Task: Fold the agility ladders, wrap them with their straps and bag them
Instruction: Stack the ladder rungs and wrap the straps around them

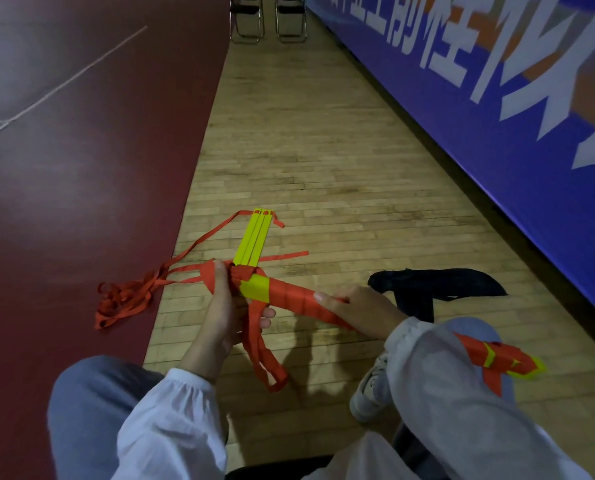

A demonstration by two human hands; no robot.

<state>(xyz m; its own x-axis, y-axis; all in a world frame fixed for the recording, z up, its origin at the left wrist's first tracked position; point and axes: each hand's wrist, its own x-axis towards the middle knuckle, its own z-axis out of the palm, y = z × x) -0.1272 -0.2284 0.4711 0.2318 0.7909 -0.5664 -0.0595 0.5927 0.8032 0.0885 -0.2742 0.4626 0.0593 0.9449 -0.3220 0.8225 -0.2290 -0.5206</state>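
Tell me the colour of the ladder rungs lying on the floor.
The rungs are yellow, shown best in the head view.

Dim, soft shadows (edges blurred, warped)

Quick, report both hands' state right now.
Left hand: grips the ladder bundle and its red strap.
Right hand: holds the same ladder bundle at its wrapped part, thumb on top.

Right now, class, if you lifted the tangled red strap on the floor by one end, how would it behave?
The red strap would probably hang limp and trail: it lies in loose, crumpled loops. It looks thin and flat, so likely light. The tangle may snag rather than pull free.
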